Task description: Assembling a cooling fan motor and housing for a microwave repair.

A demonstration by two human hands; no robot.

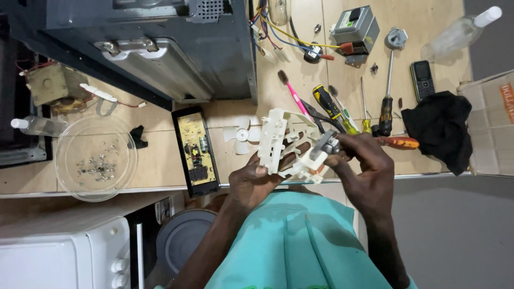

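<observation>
The left hand (256, 182) grips a white plastic bracket (284, 144), while the right hand (360, 160) seemingly pinches a small grey motor (327, 143) on it.

Both hands, left hand (256, 182) and right hand (360, 160), hold a white plastic frame (284, 142) over the light wooden table (160, 160).

- Cardboard box (490, 126) at the right edge, tan, with an orange-printed patch on its upper flap.
- Grey metal block (354, 28) at the top of the bench, bearing a small green-and-white label.
- Black mobile phone (423, 79) lying flat near the box, small dark screen facing up.
</observation>
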